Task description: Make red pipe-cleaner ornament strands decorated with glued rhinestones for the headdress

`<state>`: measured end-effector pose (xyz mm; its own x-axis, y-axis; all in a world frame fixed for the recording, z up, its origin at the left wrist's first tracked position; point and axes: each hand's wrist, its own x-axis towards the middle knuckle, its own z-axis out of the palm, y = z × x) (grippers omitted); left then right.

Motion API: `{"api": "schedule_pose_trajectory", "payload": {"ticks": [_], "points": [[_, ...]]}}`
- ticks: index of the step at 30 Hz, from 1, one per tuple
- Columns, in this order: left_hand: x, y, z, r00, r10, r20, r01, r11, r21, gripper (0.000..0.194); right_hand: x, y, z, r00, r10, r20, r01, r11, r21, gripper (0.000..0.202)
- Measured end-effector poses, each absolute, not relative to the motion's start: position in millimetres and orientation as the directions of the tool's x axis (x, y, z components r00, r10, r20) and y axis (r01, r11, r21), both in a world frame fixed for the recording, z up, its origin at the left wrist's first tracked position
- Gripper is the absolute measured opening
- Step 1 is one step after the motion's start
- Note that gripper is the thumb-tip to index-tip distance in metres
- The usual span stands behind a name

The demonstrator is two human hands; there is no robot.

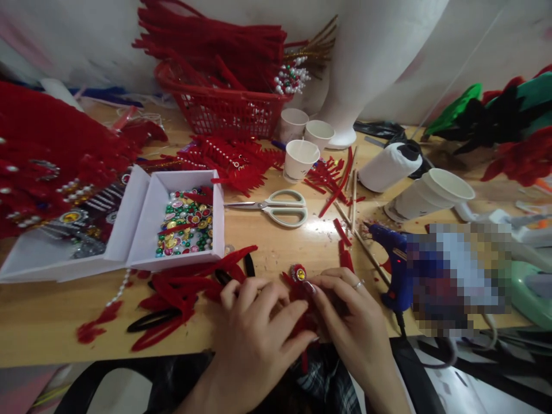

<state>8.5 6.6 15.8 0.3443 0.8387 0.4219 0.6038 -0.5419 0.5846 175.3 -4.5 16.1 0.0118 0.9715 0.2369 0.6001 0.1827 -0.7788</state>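
At the table's front edge my right hand (345, 307) pinches a red pipe-cleaner ornament (304, 328) between closed fingers. A yellow gem (301, 274) in a silvery setting sits at its top, beside my right fingertips. My left hand (261, 322) is curled round the ornament's left side, thumb and forefinger on the red fuzzy part. The palms and fingers hide much of the ornament. Left of my left hand lie loose red pipe-cleaner loops (181, 296) with black oval clips (154, 320) among them. Scissors (276, 207) lie closed beyond my hands.
A white box (219, 221) of beads and gems stands left, beside red beaded ornaments (64, 155). A blue glue gun (394, 259) with a lit red light is right. Behind are paper cups (301, 161), a thread cone (383, 168) and a red basket (228, 109) of pipe cleaners.
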Motion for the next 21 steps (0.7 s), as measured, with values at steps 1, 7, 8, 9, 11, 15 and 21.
{"api": "schedule_pose_trajectory", "payload": {"ticks": [1, 7, 8, 9, 11, 15, 21], "points": [[9, 6, 16, 0.373, 0.828, 0.419, 0.606, -0.560, 0.565, 0.012, 176, -4, 16, 0.012, 0.975, 0.222, 0.596, 0.171, -0.784, 0.015], [11, 6, 15, 0.399, 0.820, 0.411, 0.614, -0.572, 0.545, 0.009, 188, -3, 25, 0.013, 0.982, 0.187, 0.551, 0.150, -0.821, 0.012], [11, 6, 15, 0.395, 0.821, 0.413, 0.609, -0.570, 0.551, 0.009, 190, -4, 27, 0.028, 0.978, 0.205, 0.558, 0.155, -0.815, 0.012], [11, 6, 15, 0.385, 0.820, 0.424, 0.602, -0.571, 0.558, 0.009, 192, -5, 30, 0.047, 0.973, 0.227, 0.570, 0.161, -0.806, 0.011], [9, 4, 13, 0.340, 0.816, 0.468, 0.575, -0.574, 0.583, 0.008, 192, -11, 35, 0.068, 0.962, 0.265, 0.583, 0.177, -0.793, 0.011], [6, -2, 13, 0.296, 0.771, 0.565, 0.465, -0.632, 0.620, 0.015, 180, -22, 43, 0.005, 0.978, 0.209, 0.469, 0.183, -0.864, 0.013], [11, 10, 25, 0.325, 0.719, 0.614, 0.376, -0.694, 0.614, 0.017, 165, -30, 45, -0.077, 0.987, 0.144, 0.355, 0.162, -0.921, 0.018]]}}
